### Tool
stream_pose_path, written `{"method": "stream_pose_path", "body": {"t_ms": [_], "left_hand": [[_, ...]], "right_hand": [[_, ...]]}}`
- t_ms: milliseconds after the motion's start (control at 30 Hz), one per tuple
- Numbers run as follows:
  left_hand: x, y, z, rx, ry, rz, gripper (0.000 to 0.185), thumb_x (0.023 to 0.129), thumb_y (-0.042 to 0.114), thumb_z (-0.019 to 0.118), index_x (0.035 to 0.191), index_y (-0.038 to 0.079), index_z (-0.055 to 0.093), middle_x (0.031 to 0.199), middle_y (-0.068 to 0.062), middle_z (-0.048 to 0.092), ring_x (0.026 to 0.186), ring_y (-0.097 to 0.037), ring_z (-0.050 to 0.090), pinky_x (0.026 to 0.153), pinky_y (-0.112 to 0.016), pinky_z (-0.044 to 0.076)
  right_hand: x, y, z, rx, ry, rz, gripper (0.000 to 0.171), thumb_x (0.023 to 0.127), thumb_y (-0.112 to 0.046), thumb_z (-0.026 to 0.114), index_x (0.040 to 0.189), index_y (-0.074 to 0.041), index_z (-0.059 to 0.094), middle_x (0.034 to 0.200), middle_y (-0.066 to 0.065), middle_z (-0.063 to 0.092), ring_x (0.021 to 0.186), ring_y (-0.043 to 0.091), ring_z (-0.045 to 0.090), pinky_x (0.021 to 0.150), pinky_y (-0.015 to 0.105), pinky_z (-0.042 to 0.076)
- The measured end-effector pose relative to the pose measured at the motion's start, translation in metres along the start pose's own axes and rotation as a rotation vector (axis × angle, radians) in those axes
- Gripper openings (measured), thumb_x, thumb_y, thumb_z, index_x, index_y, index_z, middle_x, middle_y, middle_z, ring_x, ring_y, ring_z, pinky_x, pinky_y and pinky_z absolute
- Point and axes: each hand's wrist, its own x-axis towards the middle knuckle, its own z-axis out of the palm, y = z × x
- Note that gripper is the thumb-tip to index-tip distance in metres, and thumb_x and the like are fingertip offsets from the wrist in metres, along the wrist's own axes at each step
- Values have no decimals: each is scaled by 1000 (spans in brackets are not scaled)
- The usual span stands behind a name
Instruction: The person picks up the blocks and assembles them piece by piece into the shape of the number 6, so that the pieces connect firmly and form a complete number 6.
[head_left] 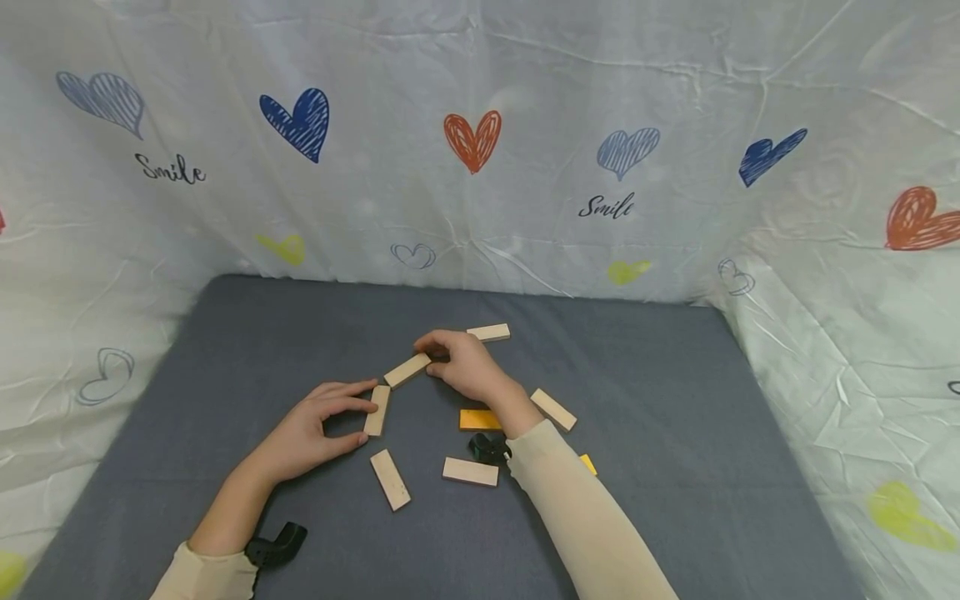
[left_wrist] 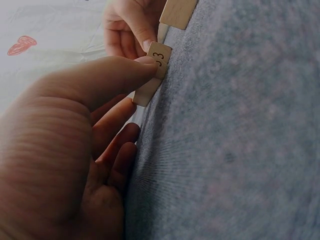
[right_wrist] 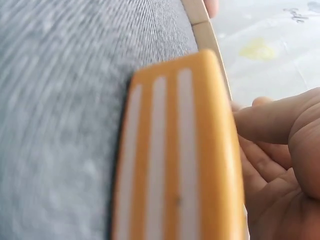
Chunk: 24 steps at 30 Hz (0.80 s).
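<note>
The left hand point(head_left: 311, 433) pinches a pale wooden block point(head_left: 377, 410) between its thumb and forefinger, the block standing on its long edge on the grey cloth point(head_left: 660, 400); the left wrist view shows the forefinger tip point(left_wrist: 145, 67) pressed against the block's end, where a digit 3 is printed. Just beyond that grip, the right hand point(head_left: 465, 365) has its fingers curled over the far end of a second wooden block point(head_left: 407, 370), which stands slanted, its near end close to the top of the first block; whether the two touch cannot be told. Behind the right hand's knuckles, another wooden block point(head_left: 489, 332) lies flat. Under the right wrist lies an orange block point(head_left: 480, 419), which fills the right wrist view with three white stripes along its face. On the near side of the left hand's grip a wooden block point(head_left: 390, 479) lies flat, and beside it, toward the right sleeve point(head_left: 585, 517), lies one more point(head_left: 470, 472). On the outer side of the right forearm rests a further wooden block point(head_left: 553, 409). A white sheet printed with hearts point(head_left: 472, 140) rises round the cloth.
</note>
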Motion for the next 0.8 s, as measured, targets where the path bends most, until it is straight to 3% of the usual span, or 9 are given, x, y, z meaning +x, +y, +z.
{"method": "stream_pose_path", "body": {"t_ms": [367,600,800], "left_hand": [[-3,-1,-1,-8,6,-6,42,94,26,90,135,27,78,163,2,56,145,-25,49,115,-43,41],[-5,-2,-2,-4,11,11,43,94,24,91,135,28,78,163,1,56,144,-24,49,114,-29,39],[-3,0,-2,-8,-3,20,42,96,25,89,136,28,77,164,2,54,145,-24,48,113,-45,42]], "right_hand": [[-9,2,-16,-9,108,4,35,102,-6,79,136,-11,75,135,3,74,122,21,71,104,38,58],[-15,13,-33,-5,237,16,35,102,-6,78,137,-7,74,134,5,74,123,28,71,102,45,59],[-23,22,-47,22,292,29,36,102,-4,77,138,-5,74,133,6,74,119,28,73,99,46,61]]}}
